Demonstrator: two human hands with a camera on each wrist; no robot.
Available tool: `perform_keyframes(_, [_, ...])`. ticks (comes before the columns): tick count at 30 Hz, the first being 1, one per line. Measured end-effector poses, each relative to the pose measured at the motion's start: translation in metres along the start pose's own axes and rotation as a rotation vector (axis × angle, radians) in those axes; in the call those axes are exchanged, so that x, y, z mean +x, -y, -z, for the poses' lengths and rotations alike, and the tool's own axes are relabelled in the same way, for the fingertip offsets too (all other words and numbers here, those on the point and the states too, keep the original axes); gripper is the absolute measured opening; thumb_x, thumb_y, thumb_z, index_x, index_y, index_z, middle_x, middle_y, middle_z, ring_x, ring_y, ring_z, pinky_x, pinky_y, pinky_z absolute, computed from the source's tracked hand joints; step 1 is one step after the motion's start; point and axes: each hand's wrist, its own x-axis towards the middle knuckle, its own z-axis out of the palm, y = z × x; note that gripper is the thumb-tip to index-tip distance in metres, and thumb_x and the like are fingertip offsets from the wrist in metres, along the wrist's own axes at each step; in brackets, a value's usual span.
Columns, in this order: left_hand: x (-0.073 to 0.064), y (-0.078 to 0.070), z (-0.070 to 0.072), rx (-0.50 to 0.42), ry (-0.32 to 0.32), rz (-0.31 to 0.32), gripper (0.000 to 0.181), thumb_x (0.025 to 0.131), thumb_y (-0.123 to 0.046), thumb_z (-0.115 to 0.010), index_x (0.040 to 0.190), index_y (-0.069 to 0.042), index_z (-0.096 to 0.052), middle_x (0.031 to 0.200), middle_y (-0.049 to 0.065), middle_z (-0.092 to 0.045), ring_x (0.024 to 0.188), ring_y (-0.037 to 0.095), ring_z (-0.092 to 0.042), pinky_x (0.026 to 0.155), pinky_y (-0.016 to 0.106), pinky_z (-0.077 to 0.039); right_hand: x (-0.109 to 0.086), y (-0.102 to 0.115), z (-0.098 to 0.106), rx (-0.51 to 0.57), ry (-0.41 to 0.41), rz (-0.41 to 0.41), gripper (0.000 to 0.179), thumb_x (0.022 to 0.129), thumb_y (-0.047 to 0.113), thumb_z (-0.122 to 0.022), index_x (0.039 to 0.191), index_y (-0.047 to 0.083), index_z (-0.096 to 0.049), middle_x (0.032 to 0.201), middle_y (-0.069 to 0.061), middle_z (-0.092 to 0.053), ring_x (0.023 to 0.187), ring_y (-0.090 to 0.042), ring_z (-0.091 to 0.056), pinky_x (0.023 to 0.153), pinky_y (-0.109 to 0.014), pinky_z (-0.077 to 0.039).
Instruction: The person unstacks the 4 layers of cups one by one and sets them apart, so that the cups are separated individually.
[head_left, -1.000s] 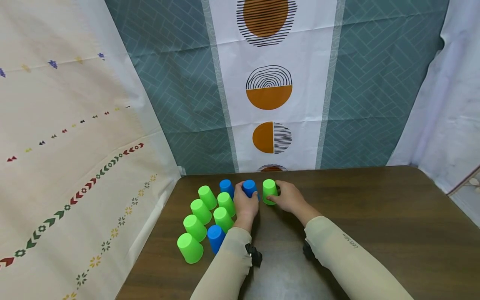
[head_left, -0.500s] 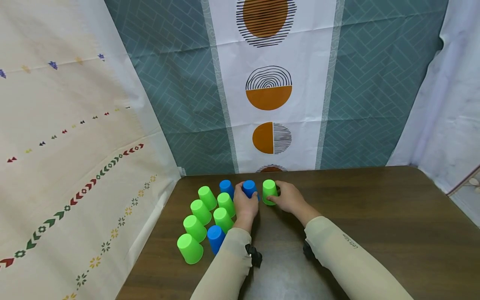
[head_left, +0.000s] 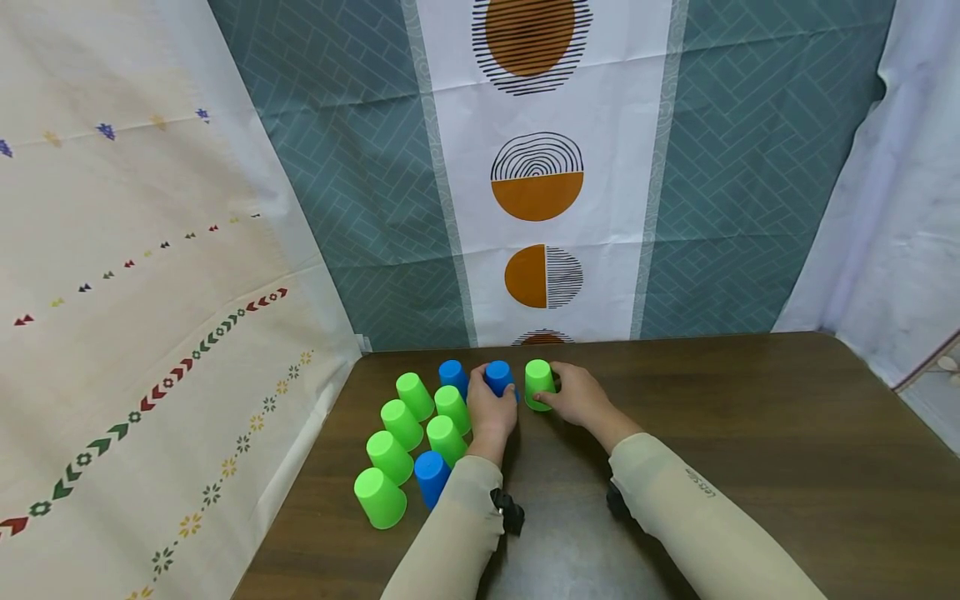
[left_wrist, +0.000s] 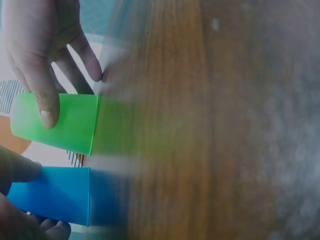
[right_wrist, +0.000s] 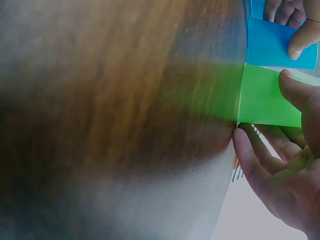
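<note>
Near the table's far edge, my left hand (head_left: 492, 414) grips an upside-down blue cup (head_left: 498, 377), thumb on the near side and fingers behind. Just right of it, my right hand (head_left: 582, 395) holds a bright green cup (head_left: 537, 383) between thumb and fingers. In the left wrist view, both the green cup (left_wrist: 75, 122) and the blue cup (left_wrist: 60, 192) stand rim down, a narrow gap between them. The right wrist view shows my thumb across the green cup (right_wrist: 265, 97), its rim at the tabletop. Part of another blue cup (head_left: 453, 375) shows left of my left hand.
Left of my left arm, several upside-down green cups (head_left: 381, 498) stand in two slanting rows, with a blue cup (head_left: 432, 477) at the near end of the inner row. The brown wooden table (head_left: 750, 442) extends right. A patterned cloth (head_left: 540, 283) hangs behind it.
</note>
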Motion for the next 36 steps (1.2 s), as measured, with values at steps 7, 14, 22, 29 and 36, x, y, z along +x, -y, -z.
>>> perform_keyframes(7, [0.002,0.002,-0.002,0.003,0.012,0.001,0.054,0.1,-0.013,-0.073,0.147,-0.008,-0.047,0.149,0.017,-0.054,0.139,0.041,-0.051,0.112,0.063,-0.042,0.0,-0.002,-0.002,0.005,-0.006,0.001,0.059,0.093,0.033,-0.083,0.139,0.003,-0.062,0.125,-0.013,-0.07,0.111,-0.031,-0.067,0.101,-0.053,-0.054])
perform_keyframes(14, [0.004,0.007,-0.001,0.008,0.027,0.007,0.065,0.099,-0.014,-0.075,0.154,-0.007,-0.04,0.153,0.019,-0.047,0.142,0.041,-0.047,0.115,0.061,-0.04,-0.001,-0.011,-0.006,0.027,0.014,-0.026,0.068,0.092,0.035,-0.084,0.143,0.0,-0.055,0.131,-0.016,-0.067,0.116,-0.033,-0.066,0.102,-0.053,-0.053])
perform_keyframes(22, [0.004,0.003,-0.001,0.042,0.006,-0.02,0.079,0.097,-0.02,-0.078,0.159,-0.01,-0.03,0.157,0.019,-0.038,0.146,0.04,-0.039,0.116,0.06,-0.038,-0.003,-0.017,0.004,0.083,0.045,0.005,0.077,0.089,0.032,-0.087,0.148,-0.001,-0.05,0.135,-0.018,-0.064,0.122,-0.035,-0.063,0.104,-0.053,-0.052])
perform_keyframes(29, [-0.012,-0.013,0.011,0.066,0.026,-0.146,0.081,0.097,-0.03,-0.077,0.16,-0.012,-0.03,0.16,0.015,-0.036,0.147,0.036,-0.036,0.115,0.061,-0.039,-0.025,-0.022,0.032,0.006,0.083,-0.005,0.09,0.092,0.046,-0.081,0.158,0.001,-0.039,0.157,-0.024,-0.046,0.142,-0.044,-0.046,0.112,-0.064,-0.041])
perform_keyframes(36, [-0.04,-0.024,0.045,0.157,0.196,-0.402,0.081,0.095,-0.035,-0.077,0.161,-0.015,-0.034,0.167,0.008,-0.032,0.153,0.033,-0.029,0.113,0.061,-0.041,-0.086,-0.014,0.066,-0.125,0.058,0.217,0.102,0.087,0.049,-0.085,0.162,0.002,-0.033,0.168,-0.021,-0.03,0.15,-0.047,-0.032,0.114,-0.067,-0.035])
